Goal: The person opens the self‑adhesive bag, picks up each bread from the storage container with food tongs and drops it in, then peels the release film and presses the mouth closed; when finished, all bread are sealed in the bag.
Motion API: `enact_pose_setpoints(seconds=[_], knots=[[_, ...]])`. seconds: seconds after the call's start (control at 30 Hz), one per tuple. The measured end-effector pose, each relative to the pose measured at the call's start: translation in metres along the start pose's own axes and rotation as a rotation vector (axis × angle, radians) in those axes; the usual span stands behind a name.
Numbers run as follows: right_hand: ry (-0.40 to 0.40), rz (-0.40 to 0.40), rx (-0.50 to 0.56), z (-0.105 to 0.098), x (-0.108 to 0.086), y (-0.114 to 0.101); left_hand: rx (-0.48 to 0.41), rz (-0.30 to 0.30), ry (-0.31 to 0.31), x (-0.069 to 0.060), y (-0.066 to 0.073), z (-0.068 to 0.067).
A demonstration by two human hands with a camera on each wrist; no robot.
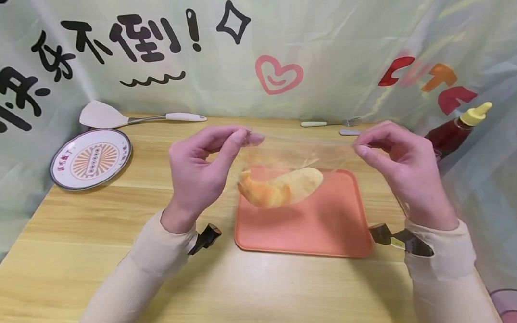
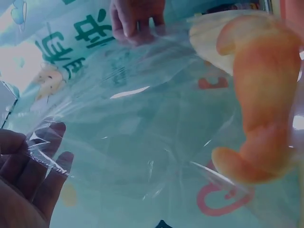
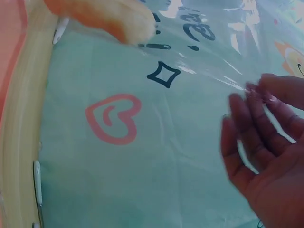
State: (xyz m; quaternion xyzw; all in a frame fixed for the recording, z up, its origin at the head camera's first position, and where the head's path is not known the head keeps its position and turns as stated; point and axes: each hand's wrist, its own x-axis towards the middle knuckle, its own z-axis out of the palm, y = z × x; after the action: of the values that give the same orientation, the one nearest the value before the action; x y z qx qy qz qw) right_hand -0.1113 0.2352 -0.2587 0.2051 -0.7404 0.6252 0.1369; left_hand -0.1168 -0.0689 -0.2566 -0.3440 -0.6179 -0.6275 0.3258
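A clear plastic bag [image 1: 297,148] hangs stretched between both hands, above the pink tray [image 1: 305,231]. My left hand [image 1: 200,171] pinches its left upper corner between thumb and fingers. At the other upper corner, my right hand [image 1: 404,169] pinches the plastic between thumb and fingertips. Inside hangs a golden, croissant-shaped bread [image 2: 266,99], its curled ends visible in the left wrist view. Against it lies a paler, roll-like piece [image 1: 304,182]; whether the two are separate I cannot tell. The right wrist view shows one rounded bread end through the plastic.
At the back left, a white spatula [image 1: 105,116] lies behind a patterned plate [image 1: 91,159]. A fork [image 1: 326,123] and another pale handle [image 1: 349,132] lie at the back right. A red sauce bottle with a yellow cap [image 1: 450,133] stands beyond the right hand. Printed cloth hangs around the table.
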Motion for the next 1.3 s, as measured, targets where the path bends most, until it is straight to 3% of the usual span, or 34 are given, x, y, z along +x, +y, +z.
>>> enact_pose_setpoints(seconds=[0.1, 0.17, 0.37, 0.5, 0.73, 0.93, 1.07, 1.3], knots=[[-0.05, 0.003, -0.181, 0.001, 0.005, -0.003, 0.0, -0.01, -0.016, 0.005, 0.002, 0.004], [-0.079, -0.043, -0.315, 0.004, 0.008, -0.007, -0.008, -0.026, -0.043, 0.007, 0.003, 0.006], [-0.149, -0.339, -0.481, 0.032, 0.018, -0.028, 0.011, -0.057, -0.12, 0.009, 0.007, 0.007], [-0.217, -0.454, -0.493, 0.059, 0.025, -0.042, 0.056, -0.037, -0.139, 0.009, 0.008, 0.006], [-0.252, -0.483, -0.459, 0.089, 0.037, -0.05, 0.141, 0.09, -0.143, 0.01, 0.013, 0.01], [-0.239, -0.527, -0.374, 0.087, 0.041, -0.052, 0.182, 0.127, -0.139, 0.01, 0.018, 0.01], [-0.257, -0.499, -0.371, 0.084, 0.04, -0.053, 0.192, 0.144, -0.112, 0.009, 0.022, 0.011], [-0.301, -0.479, -0.382, 0.081, 0.039, -0.05, 0.134, 0.12, -0.061, 0.007, 0.02, 0.011]])
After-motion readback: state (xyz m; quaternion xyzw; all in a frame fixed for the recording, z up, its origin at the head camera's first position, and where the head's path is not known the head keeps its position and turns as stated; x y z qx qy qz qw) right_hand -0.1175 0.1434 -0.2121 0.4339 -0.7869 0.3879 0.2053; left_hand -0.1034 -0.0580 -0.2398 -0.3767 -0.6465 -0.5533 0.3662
